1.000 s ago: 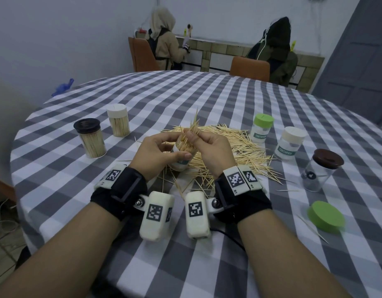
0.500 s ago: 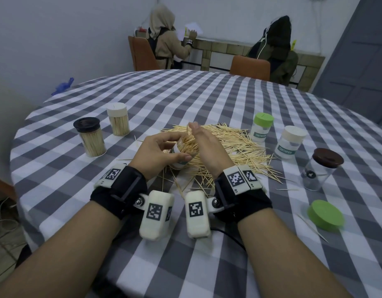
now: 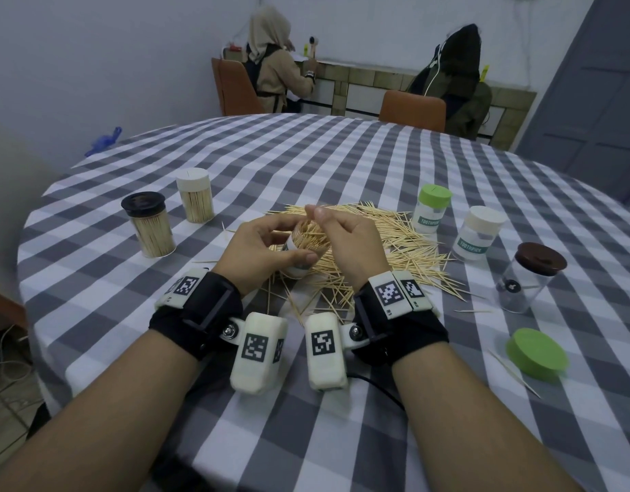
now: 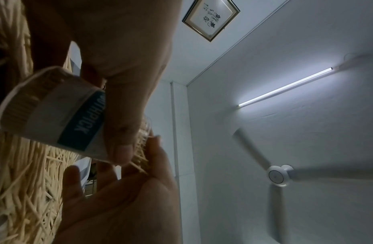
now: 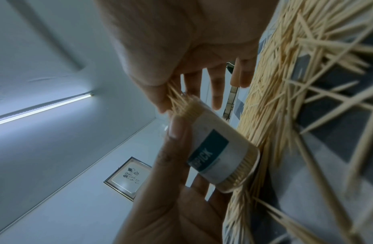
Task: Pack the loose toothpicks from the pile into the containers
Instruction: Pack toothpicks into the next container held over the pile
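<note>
My left hand (image 3: 260, 253) grips a small labelled toothpick container (image 3: 299, 269), tilted above the near edge of the loose toothpick pile (image 3: 395, 243). The container is packed with toothpicks (image 3: 308, 236) whose tips stick out of its open mouth. My right hand (image 3: 349, 243) is at that mouth, with its thumb touching the tips and its fingers fairly straight. In the left wrist view my thumb lies along the container (image 4: 62, 112). In the right wrist view the container (image 5: 218, 148) sits just below my right hand's fingers (image 5: 216, 89).
Two filled jars stand at the left, one with a black lid (image 3: 148, 225) and one with a white lid (image 3: 195, 200). At the right are a green-lidded container (image 3: 432, 211), a white-lidded one (image 3: 480, 232), a clear brown-lidded jar (image 3: 533, 275) and a loose green lid (image 3: 537, 353). Stray toothpicks lie around.
A second ago my right hand held a bundle standing tall out of the container. The bundle has since gone down inside, and my right hand has stayed at the mouth.
</note>
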